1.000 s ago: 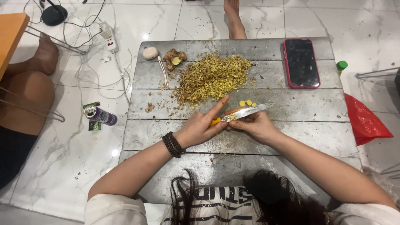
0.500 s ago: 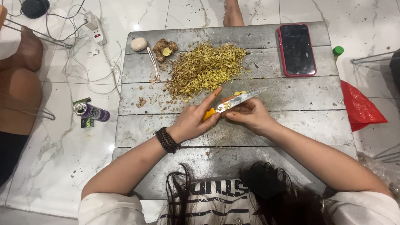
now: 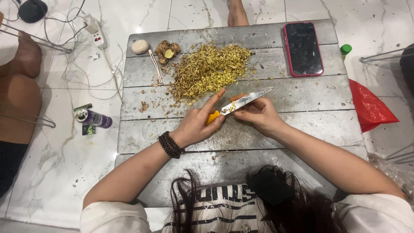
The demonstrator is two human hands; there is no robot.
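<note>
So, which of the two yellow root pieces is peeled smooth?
The orange-yellow piece held in the left hand, against the knife. The knobbly root at the board's far edge keeps its brown skin.

Left hand (image 3: pixel 196 125), right hand (image 3: pixel 258 115): both gripping.

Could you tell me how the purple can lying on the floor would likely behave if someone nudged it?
The purple can lies on its side on smooth marble floor, so it would probably roll easily. Being small, it is likely light. Its round metal body may feel slippery.
</note>
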